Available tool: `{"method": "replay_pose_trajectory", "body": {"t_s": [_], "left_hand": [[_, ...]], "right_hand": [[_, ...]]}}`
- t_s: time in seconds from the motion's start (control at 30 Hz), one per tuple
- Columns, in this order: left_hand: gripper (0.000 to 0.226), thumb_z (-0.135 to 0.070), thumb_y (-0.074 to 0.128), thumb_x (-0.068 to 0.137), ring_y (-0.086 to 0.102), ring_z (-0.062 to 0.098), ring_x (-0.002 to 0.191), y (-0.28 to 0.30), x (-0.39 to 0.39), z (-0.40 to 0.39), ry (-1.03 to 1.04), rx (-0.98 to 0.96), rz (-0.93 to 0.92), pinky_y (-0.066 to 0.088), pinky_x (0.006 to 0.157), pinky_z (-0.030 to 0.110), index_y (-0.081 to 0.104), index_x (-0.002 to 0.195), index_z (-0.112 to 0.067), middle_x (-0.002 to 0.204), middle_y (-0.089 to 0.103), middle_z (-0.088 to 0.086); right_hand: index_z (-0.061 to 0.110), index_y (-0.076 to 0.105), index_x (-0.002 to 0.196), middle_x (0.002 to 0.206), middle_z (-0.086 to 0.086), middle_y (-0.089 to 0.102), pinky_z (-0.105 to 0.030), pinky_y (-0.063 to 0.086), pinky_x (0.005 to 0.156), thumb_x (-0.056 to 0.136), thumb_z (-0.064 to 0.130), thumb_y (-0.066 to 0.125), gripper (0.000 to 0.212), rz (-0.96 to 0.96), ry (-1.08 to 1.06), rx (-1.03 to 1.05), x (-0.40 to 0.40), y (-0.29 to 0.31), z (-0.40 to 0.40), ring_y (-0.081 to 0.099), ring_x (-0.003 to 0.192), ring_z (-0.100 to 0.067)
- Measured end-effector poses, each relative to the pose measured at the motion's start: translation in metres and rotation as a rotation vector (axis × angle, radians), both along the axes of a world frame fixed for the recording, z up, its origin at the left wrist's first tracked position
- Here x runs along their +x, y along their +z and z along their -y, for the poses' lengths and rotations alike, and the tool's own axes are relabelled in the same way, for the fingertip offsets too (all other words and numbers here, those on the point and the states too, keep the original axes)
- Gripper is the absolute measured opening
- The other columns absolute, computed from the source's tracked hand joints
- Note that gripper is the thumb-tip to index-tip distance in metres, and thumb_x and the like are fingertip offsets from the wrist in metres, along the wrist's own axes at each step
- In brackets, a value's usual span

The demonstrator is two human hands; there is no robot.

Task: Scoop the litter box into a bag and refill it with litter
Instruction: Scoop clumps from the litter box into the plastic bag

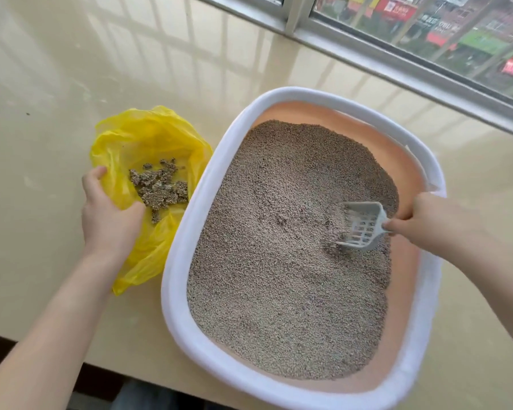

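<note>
Right now the right hand [424,220] holds the thin handle of the white scoop [360,226], with the fingers curled tight round it. The scoop sticks out from that grip toward the person's left, and its long line runs from the hand across the box. Its front edge is dug into the gray litter [279,247], just in front of the grip. The litter box [190,232] has a white rim and a peach inside, and the grip sits over its right side. Well away from the grip, past the box's left rim, lies the yellow bag [137,143] on the pale counter [42,143]. Dark clumps [160,184] already sit in it. The left hand [110,211] pinches the bag's near edge and holds the mouth open. I think the next move is to lift the scoop and carry it left, across the whole box, to the bag. The left hand is much nearer the bag, so it keeps it open. No new litter is in view yet.
</note>
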State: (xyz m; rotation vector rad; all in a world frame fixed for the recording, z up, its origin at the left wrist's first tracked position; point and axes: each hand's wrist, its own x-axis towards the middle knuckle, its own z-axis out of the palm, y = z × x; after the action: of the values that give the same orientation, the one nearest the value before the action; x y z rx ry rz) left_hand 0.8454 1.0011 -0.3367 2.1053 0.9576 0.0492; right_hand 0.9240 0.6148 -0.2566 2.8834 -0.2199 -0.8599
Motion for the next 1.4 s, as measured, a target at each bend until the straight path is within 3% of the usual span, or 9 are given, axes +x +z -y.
{"method": "replay_pose_trajectory", "body": {"t_s": [0.13, 0.23, 0.37, 0.6, 0.83, 0.93, 1.03, 1.17, 1.4], "left_hand": [[0.067, -0.011, 0.058, 0.082, 0.044, 0.035, 0.119, -0.001, 0.002, -0.003, -0.013, 0.024, -0.027, 0.038, 0.097, 0.042, 0.029, 0.141, -0.027, 0.136, 0.045, 0.014], [0.068, -0.015, 0.061, 0.079, 0.030, 0.040, 0.125, 0.000, 0.000, -0.002, -0.045, 0.255, -0.097, 0.028, 0.105, 0.049, 0.032, 0.139, -0.022, 0.137, 0.033, 0.022], [0.050, -0.013, 0.059, 0.080, 0.033, 0.033, 0.120, 0.012, -0.002, 0.004, -0.179, 0.417, 0.133, 0.024, 0.105, 0.046, 0.046, 0.128, -0.013, 0.127, 0.044, 0.020], [0.035, -0.019, 0.056, 0.083, 0.055, 0.005, 0.102, 0.025, -0.001, 0.046, -0.460, 0.059, 0.346, 0.038, 0.091, 0.008, 0.057, 0.117, -0.012, 0.111, 0.061, -0.002], [0.042, -0.014, 0.057, 0.082, 0.056, 0.012, 0.110, 0.017, -0.012, 0.066, -0.462, 0.008, 0.372, 0.044, 0.097, 0.024, 0.056, 0.124, -0.011, 0.117, 0.058, -0.002], [0.041, -0.013, 0.057, 0.082, 0.057, 0.012, 0.109, 0.018, -0.012, 0.067, -0.449, 0.038, 0.382, 0.044, 0.097, 0.029, 0.057, 0.123, -0.011, 0.116, 0.059, -0.002], [0.040, -0.012, 0.057, 0.082, 0.057, 0.013, 0.109, 0.018, -0.012, 0.067, -0.465, 0.053, 0.387, 0.045, 0.096, 0.029, 0.058, 0.122, -0.009, 0.116, 0.060, 0.000], [0.040, -0.012, 0.057, 0.082, 0.057, 0.014, 0.109, 0.018, -0.012, 0.066, -0.475, 0.059, 0.388, 0.045, 0.097, 0.030, 0.058, 0.122, -0.008, 0.116, 0.060, 0.001], [0.040, -0.011, 0.057, 0.083, 0.057, 0.014, 0.110, 0.017, -0.014, 0.066, -0.475, 0.050, 0.399, 0.045, 0.097, 0.033, 0.058, 0.123, -0.010, 0.116, 0.060, 0.001]], "right_hand": [[0.013, 0.073, 0.068, 0.040, 0.001, 0.038, -0.026, 0.028, 0.045, 0.089, 0.041, 0.062, 0.036, 0.067, 0.087, 0.184, -0.021, -0.007, -0.023, 0.039, 0.044, -0.017], [0.021, 0.073, 0.069, 0.043, 0.001, 0.049, -0.026, 0.033, 0.044, 0.088, 0.044, 0.059, 0.033, 0.135, 0.128, 0.144, -0.028, 0.009, -0.023, 0.050, 0.047, -0.015], [0.017, 0.070, 0.065, 0.039, -0.001, 0.041, -0.027, 0.029, 0.043, 0.088, 0.042, 0.061, 0.035, 0.143, 0.110, 0.066, -0.038, 0.017, -0.006, 0.048, 0.046, -0.019], [0.018, 0.074, 0.064, 0.040, 0.002, 0.036, -0.026, 0.027, 0.048, 0.087, 0.042, 0.064, 0.034, -0.005, -0.005, 0.330, -0.024, -0.028, -0.015, 0.028, 0.039, -0.012], [0.028, 0.074, 0.074, 0.048, 0.000, 0.044, -0.026, 0.023, 0.047, 0.090, 0.034, 0.063, 0.020, 0.064, -0.346, 0.834, -0.046, -0.069, -0.066, 0.026, 0.044, -0.012], [0.016, 0.076, 0.074, 0.050, -0.003, 0.044, -0.025, 0.024, 0.047, 0.089, 0.030, 0.065, 0.023, 0.132, -0.471, 0.985, -0.060, -0.078, -0.075, 0.028, 0.044, -0.011], [0.009, 0.076, 0.073, 0.052, -0.007, 0.044, -0.021, 0.026, 0.046, 0.087, 0.027, 0.068, 0.024, 0.216, -0.555, 1.063, -0.073, -0.077, -0.078, 0.029, 0.045, -0.010], [0.029, 0.077, 0.067, 0.054, -0.008, 0.047, -0.023, 0.026, 0.047, 0.087, 0.029, 0.067, 0.022, 0.279, -0.621, 1.137, -0.076, -0.063, -0.082, 0.031, 0.048, -0.013], [0.022, 0.076, 0.074, 0.053, -0.007, 0.043, -0.025, 0.027, 0.054, 0.088, 0.032, 0.066, 0.020, 0.352, -0.595, 1.100, -0.091, -0.044, -0.075, 0.033, 0.050, -0.013]]}}
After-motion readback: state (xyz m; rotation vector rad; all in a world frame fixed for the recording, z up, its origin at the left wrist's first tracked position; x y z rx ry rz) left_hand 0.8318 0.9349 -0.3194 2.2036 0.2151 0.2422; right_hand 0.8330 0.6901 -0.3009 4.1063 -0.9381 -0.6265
